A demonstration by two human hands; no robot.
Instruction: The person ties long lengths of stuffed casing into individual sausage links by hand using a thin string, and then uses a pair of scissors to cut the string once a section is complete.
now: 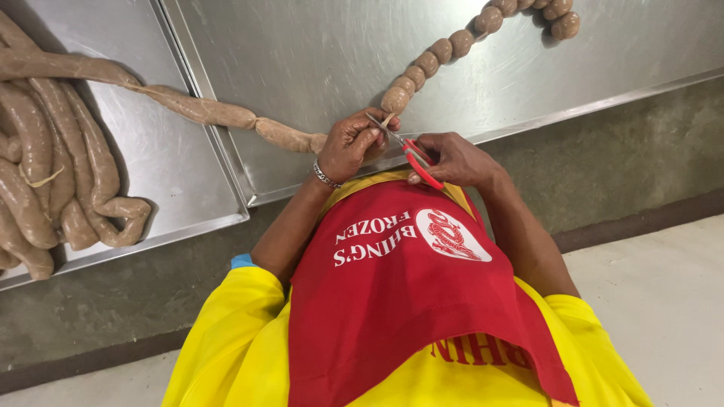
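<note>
My left hand, with a metal bracelet on the wrist, pinches the end of a long sausage link at the front edge of a steel table. In my right hand are red-handled scissors. Their blades reach up to the string at the tie point just above my left fingers. From that point a chain of small round sausage links runs up to the far right. The long links trail left across the table seam.
A second steel tray on the left holds a pile of long uncut sausage. My red apron and yellow shirt fill the lower view. Below the table's edge there is a concrete wall and floor.
</note>
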